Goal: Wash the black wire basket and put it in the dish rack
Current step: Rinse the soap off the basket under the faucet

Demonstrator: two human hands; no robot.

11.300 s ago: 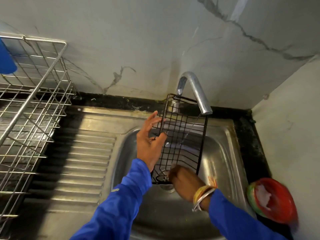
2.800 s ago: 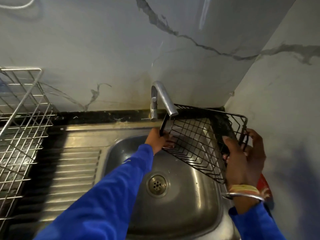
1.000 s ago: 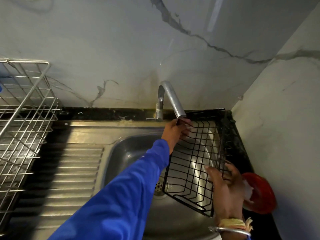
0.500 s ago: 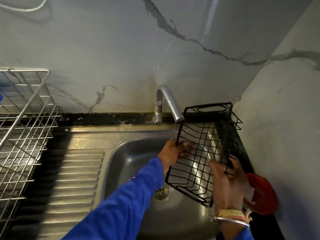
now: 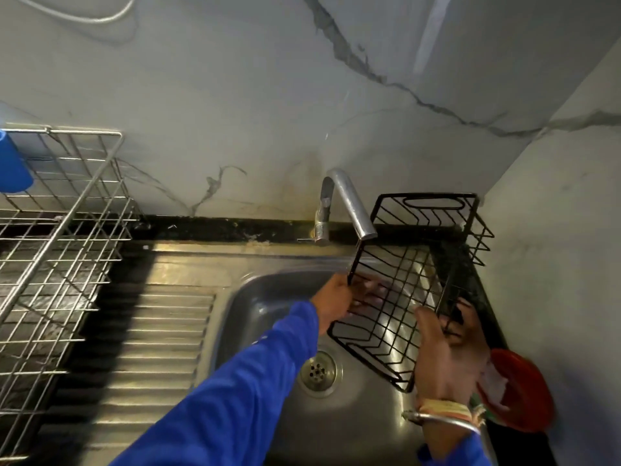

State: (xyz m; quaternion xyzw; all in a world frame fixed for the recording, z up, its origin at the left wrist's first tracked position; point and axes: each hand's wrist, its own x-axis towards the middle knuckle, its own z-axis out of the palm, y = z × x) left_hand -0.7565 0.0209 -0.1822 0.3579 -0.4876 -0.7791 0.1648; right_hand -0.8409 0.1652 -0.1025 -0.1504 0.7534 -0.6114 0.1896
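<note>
The black wire basket [image 5: 408, 280] hangs tilted over the right half of the steel sink [image 5: 275, 297], its upper corner just under the tap spout [image 5: 353, 210]. My left hand [image 5: 336, 302] grips the basket's left edge. My right hand [image 5: 447, 348] holds its right side, fingers curled round the wires. Water looks to be streaming off near the spout, blurred. The silver wire dish rack [image 5: 57, 250] stands at the far left on the counter.
A red bowl [image 5: 517, 388] with something white in it sits on the dark counter right of the sink. A blue object [image 5: 13, 166] hangs at the rack's top left. The ribbed drainboard [image 5: 141, 348] lies between rack and sink. Walls close in behind and right.
Over the last second the basket rose and tipped up, its far end now standing against the right wall corner. Both hands kept their hold.
</note>
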